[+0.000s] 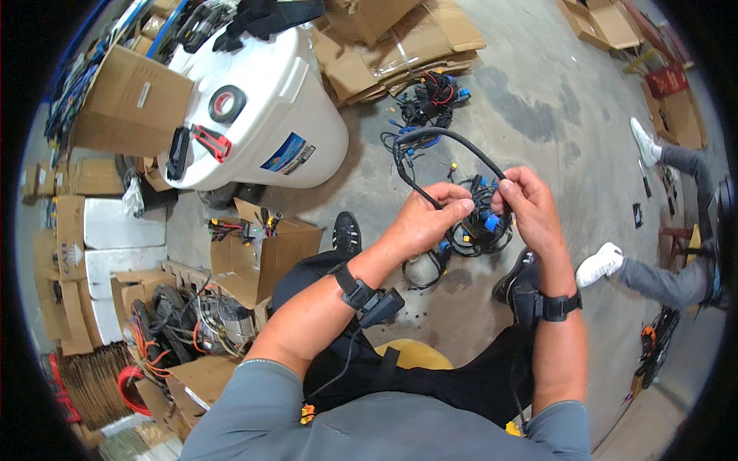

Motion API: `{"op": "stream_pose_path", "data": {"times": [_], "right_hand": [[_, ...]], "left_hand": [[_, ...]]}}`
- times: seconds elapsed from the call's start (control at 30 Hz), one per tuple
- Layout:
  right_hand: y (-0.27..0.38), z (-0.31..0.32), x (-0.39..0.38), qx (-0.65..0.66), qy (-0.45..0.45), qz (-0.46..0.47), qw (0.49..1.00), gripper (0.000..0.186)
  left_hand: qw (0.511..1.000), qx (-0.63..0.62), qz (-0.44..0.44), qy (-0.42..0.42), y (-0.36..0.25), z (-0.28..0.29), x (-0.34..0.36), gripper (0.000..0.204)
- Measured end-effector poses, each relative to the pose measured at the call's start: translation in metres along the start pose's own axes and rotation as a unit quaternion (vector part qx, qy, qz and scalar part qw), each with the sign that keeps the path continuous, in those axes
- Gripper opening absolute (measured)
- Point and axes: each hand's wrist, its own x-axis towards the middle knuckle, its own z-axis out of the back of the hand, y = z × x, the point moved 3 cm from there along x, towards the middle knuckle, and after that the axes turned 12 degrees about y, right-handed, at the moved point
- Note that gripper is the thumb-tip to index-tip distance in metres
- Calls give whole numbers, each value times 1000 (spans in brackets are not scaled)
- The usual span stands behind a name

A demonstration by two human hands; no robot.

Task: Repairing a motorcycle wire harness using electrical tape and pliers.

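A black sheathed cable [463,140] arches up between my two hands. My left hand [423,219] pinches one length of it between thumb and fingers. On the other side, my right hand [532,211] is closed on the cable, fingers curled round it. Below and between the hands is a tangle of black wires with blue connectors [492,223], partly covered by my fingers. Whether that tangle hangs from the held cable or lies on the floor I cannot tell. A second heap of black wiring [427,104] with blue, red and yellow parts lies farther off.
At the left stands a white drum [319,142] bearing a tape roll [227,104] and a red cutter knife [211,144]. An open carton [288,250] with wire ends sits near my left foot. Flattened cardboard [400,54] lies behind. Another person's legs [661,280] extend in from the right.
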Motion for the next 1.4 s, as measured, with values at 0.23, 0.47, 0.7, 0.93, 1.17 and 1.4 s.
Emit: {"op": "stream_pose_path", "data": {"times": [0.23,0.47,0.7,0.93,1.17,1.4], "right_hand": [[-2,-15,-4,-59,69,-55,994,29],[1,-51,-10,-171,105,-80,976,59],[-16,-58,-12,-191,60,-68,977,49],[1,-39,-13,-133,44,-47,989,35],[3,-3,-18,-283,-37,15,958,38],[1,-10,-15,-325,-6,61,944,36]], "left_hand": [[999,-34,-18,-25,-10,-9,-2,55],[996,-55,-64,-21,-9,-10,-4,74],[988,-113,-101,-7,-6,-21,-8,75],[984,-157,-84,13,4,-13,-19,60],[974,-167,-74,-134,-19,18,-12,29],[978,-162,-76,-109,-20,32,-14,24]]}}
